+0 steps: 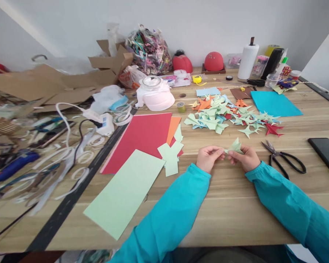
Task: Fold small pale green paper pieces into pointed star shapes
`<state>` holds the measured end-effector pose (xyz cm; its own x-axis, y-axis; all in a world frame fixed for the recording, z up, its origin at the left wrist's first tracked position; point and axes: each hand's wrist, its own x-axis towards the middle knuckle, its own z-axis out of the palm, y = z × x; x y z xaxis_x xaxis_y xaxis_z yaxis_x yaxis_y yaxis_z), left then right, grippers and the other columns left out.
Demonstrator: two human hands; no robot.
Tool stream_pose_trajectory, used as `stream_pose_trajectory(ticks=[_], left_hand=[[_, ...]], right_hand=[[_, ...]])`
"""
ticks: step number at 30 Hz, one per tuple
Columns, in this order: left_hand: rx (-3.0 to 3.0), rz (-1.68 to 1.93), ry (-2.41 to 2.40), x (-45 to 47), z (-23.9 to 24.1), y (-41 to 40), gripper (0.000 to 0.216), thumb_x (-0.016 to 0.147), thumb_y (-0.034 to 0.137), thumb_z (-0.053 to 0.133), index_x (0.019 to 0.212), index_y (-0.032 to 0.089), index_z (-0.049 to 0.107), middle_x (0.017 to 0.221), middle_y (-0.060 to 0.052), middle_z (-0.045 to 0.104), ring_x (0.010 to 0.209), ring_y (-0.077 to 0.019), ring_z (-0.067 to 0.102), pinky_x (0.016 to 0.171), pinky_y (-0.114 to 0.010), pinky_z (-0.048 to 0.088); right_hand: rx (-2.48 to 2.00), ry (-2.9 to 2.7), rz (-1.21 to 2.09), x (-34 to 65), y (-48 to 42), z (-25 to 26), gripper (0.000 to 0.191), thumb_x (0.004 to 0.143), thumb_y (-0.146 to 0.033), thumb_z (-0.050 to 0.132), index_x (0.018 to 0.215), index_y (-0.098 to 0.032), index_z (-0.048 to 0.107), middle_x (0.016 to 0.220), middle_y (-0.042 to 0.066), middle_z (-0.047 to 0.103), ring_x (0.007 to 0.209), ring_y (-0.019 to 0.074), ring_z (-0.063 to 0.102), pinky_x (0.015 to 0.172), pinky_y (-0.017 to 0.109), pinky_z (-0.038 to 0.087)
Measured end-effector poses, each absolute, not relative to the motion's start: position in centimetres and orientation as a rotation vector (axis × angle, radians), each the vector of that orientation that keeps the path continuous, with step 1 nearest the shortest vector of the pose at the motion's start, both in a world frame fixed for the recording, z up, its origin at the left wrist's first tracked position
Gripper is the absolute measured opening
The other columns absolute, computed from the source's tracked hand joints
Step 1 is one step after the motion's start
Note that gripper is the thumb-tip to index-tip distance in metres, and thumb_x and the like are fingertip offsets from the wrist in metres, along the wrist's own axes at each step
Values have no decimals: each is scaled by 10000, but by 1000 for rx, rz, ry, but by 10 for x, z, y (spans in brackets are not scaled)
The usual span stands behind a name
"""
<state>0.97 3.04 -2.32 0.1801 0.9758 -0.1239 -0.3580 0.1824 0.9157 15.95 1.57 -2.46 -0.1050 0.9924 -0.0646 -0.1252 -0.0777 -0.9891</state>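
My left hand [207,158] and my right hand [246,157] meet above the wooden table [230,204], both pinching a small folded pale green paper figure [235,147]. The fingers of each hand are closed on its ends. Both arms wear teal sleeves. Behind the hands lies a heap of folded paper figures [230,117] in green, orange, blue and red.
Black scissors [283,157] lie right of my hands and a dark phone [326,155] beyond them. A pale green sheet [126,191], a red sheet [142,140] and small green squares [170,156] lie to the left. A blue sheet [275,103] lies far right. Cardboard, tape and cables crowd the left.
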Motion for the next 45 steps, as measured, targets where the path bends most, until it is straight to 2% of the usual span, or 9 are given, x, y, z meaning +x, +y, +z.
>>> stream_pose_trajectory(ticks=[8, 13, 23, 37, 45], left_hand=[[1000, 1152, 943, 10, -22, 30, 226, 583, 315, 702, 641, 116, 611, 531, -5, 602, 499, -100, 552, 529, -240, 453], [967, 1177, 952, 10, -22, 32, 232, 543, 293, 730, 636, 120, 606, 490, 13, 574, 468, -93, 534, 515, -237, 445], [902, 1142, 878, 11, -25, 32, 261, 582, 322, 702, 722, 118, 618, 623, -18, 613, 554, -107, 560, 535, -250, 473], [843, 1142, 851, 9, -23, 32, 224, 575, 300, 693, 676, 130, 589, 594, 5, 587, 540, -100, 541, 557, -259, 459], [879, 1155, 845, 9, -20, 30, 244, 569, 280, 708, 743, 130, 626, 623, -16, 617, 598, -118, 570, 581, -257, 469]], right_hand=[[-1124, -1123, 1402, 160, 16, -26, 239, 608, -348, 715, 650, -142, 600, 554, 9, 621, 425, 108, 535, 401, 230, 432], [-1105, -1097, 1410, 160, 16, -26, 230, 606, -332, 718, 660, -141, 602, 550, 9, 617, 421, 107, 534, 396, 226, 431], [-1123, -1000, 1437, 162, 18, -25, 247, 579, -324, 736, 660, -136, 599, 532, 9, 610, 405, 110, 528, 386, 231, 420], [-1128, -1074, 1384, 161, 17, -28, 238, 601, -336, 723, 655, -145, 592, 536, 2, 609, 415, 109, 526, 395, 232, 425], [-1119, -1040, 1411, 161, 17, -28, 229, 598, -320, 728, 658, -145, 594, 528, 0, 606, 411, 107, 527, 396, 230, 422]])
